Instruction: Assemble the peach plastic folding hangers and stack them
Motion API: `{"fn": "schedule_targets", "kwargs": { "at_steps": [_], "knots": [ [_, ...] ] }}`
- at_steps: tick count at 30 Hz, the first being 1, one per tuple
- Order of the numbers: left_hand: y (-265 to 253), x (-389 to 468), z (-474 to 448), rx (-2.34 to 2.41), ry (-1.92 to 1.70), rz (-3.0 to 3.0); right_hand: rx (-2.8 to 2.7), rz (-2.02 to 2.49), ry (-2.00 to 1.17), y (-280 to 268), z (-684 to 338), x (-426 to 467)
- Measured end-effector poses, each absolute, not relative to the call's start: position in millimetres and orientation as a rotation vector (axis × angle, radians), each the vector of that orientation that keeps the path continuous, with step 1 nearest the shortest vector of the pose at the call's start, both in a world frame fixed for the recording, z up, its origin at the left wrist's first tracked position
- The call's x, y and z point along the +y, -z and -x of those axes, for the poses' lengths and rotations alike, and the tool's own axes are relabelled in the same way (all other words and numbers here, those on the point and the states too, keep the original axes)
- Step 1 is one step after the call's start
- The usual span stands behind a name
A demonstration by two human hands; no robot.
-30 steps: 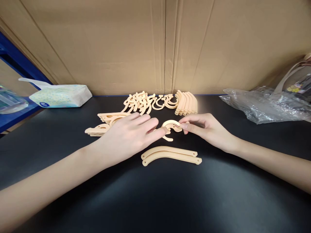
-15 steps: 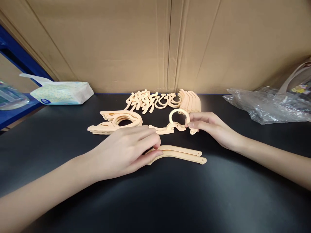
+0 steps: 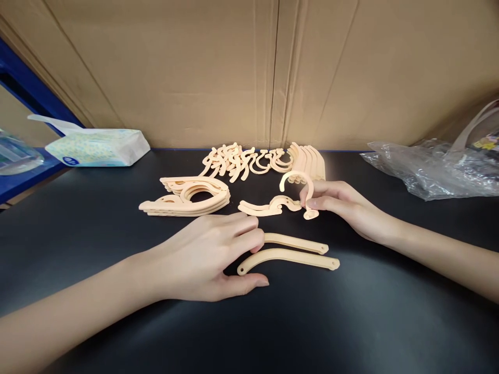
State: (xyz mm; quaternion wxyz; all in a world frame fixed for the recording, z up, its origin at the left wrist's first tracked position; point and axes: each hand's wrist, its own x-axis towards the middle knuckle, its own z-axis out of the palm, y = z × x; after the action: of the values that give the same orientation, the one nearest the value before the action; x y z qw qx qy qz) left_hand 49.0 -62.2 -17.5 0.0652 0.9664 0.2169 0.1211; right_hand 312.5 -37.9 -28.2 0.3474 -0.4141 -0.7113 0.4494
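Between thumb and fingers, my right hand (image 3: 343, 205) holds a pale beige plastic hook (image 3: 310, 184) upright, its round flat foot at the bottom. My left hand (image 3: 198, 254) is palm down over the black table, thumb spread away from the fingers. Its fingertips cover the left end of a curved hanger arm (image 3: 298, 241). A second curved hanger arm (image 3: 288, 255) lies nearer to me, in the gap between thumb and fingers, with a hole at each end. Just beyond, a few small curved pieces (image 3: 261, 209) lie left of the hook.
A stack of folded hangers (image 3: 179, 209) sits left of centre. Behind it are a heap of small curved parts (image 3: 228, 161), several hooks (image 3: 280, 161) and a row of hanger arms (image 3: 307, 161). A tissue pack (image 3: 99, 148) stands far left, a clear plastic bag (image 3: 417, 169) right, a cardboard wall (image 3: 195, 72) behind.
My left thumb has come away from the fingers and off the two hanger arms, which now lie further apart. The hook in my right hand has turned and shifted slightly right.
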Motion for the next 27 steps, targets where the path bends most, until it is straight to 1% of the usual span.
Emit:
{"fn": "schedule_targets", "kwargs": {
  "at_steps": [4,7,13,15,18,21,24,27],
  "knots": [
    [17.8,-63.9,-50.7,0.664,-0.322,-2.905,-1.838,1.054,-1.204,27.8,-311.9,-39.1],
    [20.3,-65.4,-52.3,0.628,-0.368,-2.929,-1.839,1.048,-1.219,27.1,-311.6,-39.4],
    [19.3,-65.7,-52.7,0.694,-0.661,-2.961,-1.839,1.050,-1.210,28.7,-313.4,-37.6],
    [15.0,-64.2,-51.8,0.787,-0.747,-2.788,-1.841,1.044,-1.203,29.7,-314.3,-37.3],
    [7.1,-60.9,-50.8,0.927,-0.850,-2.351,-1.841,1.026,-1.203,30.6,-315.2,-37.0],
    [1.2,-58.0,-50.5,0.948,-0.921,-1.931,-1.845,1.008,-1.207,30.9,-315.4,-36.6],
    [-1.3,-56.3,-49.8,0.919,-0.944,-1.626,-1.836,1.018,-1.218,31.5,-315.2,-36.4],
    [-3.1,-56.1,-48.7,0.954,-0.922,-1.460,-1.816,1.029,-1.230,32.7,-315.1,-36.6]
  ]
}}
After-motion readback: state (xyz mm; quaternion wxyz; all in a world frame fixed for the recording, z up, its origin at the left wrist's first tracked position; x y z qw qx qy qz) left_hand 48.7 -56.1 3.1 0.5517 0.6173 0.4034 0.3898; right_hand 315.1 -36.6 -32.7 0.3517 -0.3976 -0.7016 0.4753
